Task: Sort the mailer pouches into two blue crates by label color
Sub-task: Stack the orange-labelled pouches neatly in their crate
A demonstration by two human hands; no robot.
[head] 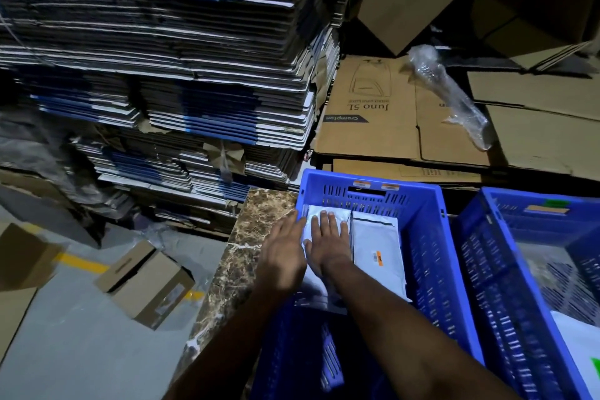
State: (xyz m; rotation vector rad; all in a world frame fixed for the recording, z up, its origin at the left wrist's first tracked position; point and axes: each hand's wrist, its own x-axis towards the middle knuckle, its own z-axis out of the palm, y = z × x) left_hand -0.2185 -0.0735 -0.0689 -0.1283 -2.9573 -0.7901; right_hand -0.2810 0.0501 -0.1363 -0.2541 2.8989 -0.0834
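Note:
A blue crate with orange stickers on its far wall holds white mailer pouches. My right hand lies flat with straight fingers on the left pouch. My left hand presses beside it at the crate's left wall, fingers straight. To the right lies a second white pouch with an orange label. A second blue crate with a green sticker on its far wall stands at the right, holding a pouch with a green label at the frame edge.
The crates sit on a brown marble counter. A tall stack of flattened cartons rises at the left. Flat cardboard sheets and a bubble-wrap roll lie behind. A small cardboard box sits on the grey floor.

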